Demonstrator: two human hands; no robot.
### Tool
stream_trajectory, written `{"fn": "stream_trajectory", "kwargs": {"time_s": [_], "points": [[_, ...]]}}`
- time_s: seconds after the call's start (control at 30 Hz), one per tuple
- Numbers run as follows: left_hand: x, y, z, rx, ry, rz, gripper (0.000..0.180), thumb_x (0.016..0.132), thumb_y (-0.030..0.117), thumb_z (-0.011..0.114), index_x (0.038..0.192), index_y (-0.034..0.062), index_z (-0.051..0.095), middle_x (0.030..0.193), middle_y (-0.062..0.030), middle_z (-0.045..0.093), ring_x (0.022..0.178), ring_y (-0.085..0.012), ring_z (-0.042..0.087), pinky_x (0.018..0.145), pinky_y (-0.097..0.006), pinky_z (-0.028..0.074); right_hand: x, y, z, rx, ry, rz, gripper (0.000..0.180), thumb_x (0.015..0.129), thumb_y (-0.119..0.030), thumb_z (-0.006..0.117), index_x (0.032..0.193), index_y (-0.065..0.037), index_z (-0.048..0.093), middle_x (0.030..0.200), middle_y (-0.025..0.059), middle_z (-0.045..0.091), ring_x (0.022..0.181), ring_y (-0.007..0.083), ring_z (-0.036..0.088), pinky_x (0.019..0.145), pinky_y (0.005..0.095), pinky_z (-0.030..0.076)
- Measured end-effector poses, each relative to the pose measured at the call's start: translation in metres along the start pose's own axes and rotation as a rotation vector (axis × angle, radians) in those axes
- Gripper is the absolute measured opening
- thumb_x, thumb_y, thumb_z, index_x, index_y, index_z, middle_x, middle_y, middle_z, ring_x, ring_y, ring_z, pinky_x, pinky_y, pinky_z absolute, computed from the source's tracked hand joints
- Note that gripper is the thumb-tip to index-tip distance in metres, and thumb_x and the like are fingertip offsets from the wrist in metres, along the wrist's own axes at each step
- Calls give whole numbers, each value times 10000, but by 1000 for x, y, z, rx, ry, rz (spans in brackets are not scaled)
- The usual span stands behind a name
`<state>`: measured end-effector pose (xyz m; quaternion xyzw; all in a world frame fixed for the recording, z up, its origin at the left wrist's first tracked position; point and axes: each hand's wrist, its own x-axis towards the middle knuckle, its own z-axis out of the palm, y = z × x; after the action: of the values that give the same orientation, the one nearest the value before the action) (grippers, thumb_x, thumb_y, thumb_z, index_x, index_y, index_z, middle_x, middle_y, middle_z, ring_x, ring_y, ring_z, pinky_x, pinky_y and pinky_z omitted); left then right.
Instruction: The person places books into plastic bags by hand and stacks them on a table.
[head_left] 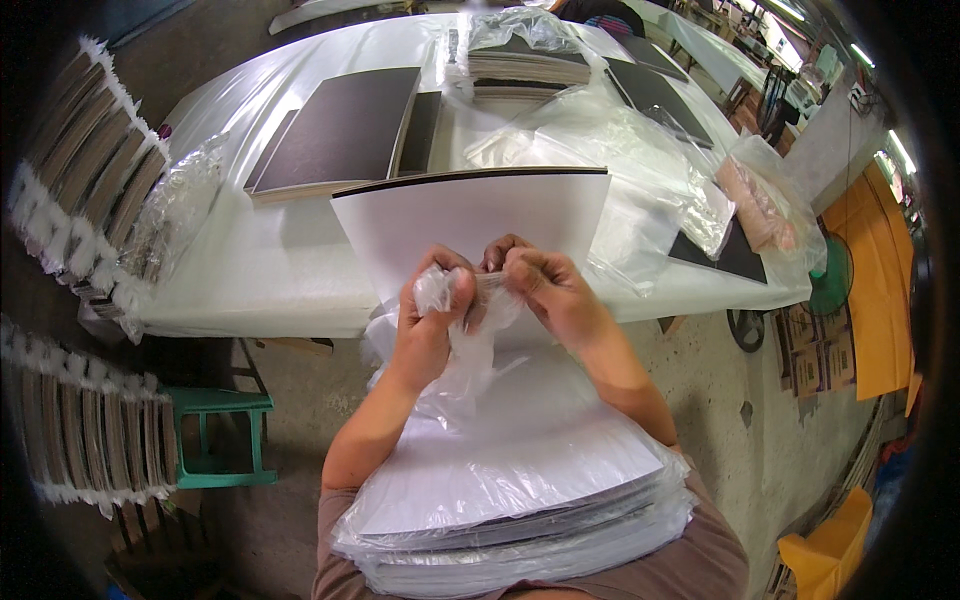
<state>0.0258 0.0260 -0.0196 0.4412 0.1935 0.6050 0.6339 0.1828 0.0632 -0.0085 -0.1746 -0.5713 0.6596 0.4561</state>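
A clear plastic bag (466, 372) holds a thick stack of white sheets (530, 455) resting against my body. My left hand (428, 315) is closed around the bag's bunched plastic, and some of it puffs out above the fist. Close beside it, my right hand (562, 300) pinches the same plastic, which is stretched between the two hands. Just beyond them a white board (470, 220) with a dark top edge leans up at the table's near side; its lower part is hidden by my hands and the bag.
Dark flat boards (350, 125) lie on the plastic-covered table (260, 310), with a further stack (528, 68) behind. Loose clear plastic (610, 140) spreads right of centre. Bagged stacks (95, 430) stand at the left by a green stool (222, 402). A pinkish bagged bundle (762, 195) sits far right.
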Motion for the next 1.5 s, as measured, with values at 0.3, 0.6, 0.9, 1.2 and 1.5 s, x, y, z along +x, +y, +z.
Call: {"fn": "stream_trajectory", "kwargs": {"time_s": [0.3, 0.6, 0.9, 1.2, 1.5], "points": [[-55, 28, -56, 542, -544, -193, 273, 632, 208, 700, 778, 3, 594, 850, -131, 578, 686, -207, 541, 587, -303, 405, -32, -65, -94, 333, 363, -85, 244, 810, -318, 541, 903, -93, 519, 493, -72, 383, 324, 28, 309, 283, 159, 230], [-71, 44, -88, -75, 165, 202, 293, 672, 255, 660, 845, 41, 558, 866, -132, 569, 783, -221, 539, 713, -346, 420, -50, -23, -66, -85, 117, 287, 266, 762, -189, 562, 988, -51, 537, 831, 59, 572, 655, 94, 495, 589, 249, 425], [-68, 18, -51, 609, -80, -135, 330, 668, 213, 675, 909, 24, 551, 928, -114, 555, 837, -215, 523, 764, -344, 400, -79, -11, -48, -391, -279, 245, 404, 658, -237, 668, 974, 0, 585, 953, 96, 595, 818, 171, 541, 719, 282, 428], [-62, 47, -47, 958, -391, -324, 379, 663, 171, 689, 973, 8, 544, 991, -96, 542, 890, -209, 507, 816, -342, 380, -52, 0, -42, 129, -313, 114, 420, 739, -318, 614, 1045, -39, 545, 863, 96, 606, 797, 191, 558, 693, 293, 441], [-63, 24, -95, -174, 285, 145, 346, 574, 0, 670, 905, 3, 571, 856, -59, 528, 797, -167, 485, 706, -278, 376, -59, -23, -53, 868, -185, 392, 499, 677, -308, 672, 1052, -18, 515, 811, 93, 581, 742, 192, 558, 638, 262, 438]]}}
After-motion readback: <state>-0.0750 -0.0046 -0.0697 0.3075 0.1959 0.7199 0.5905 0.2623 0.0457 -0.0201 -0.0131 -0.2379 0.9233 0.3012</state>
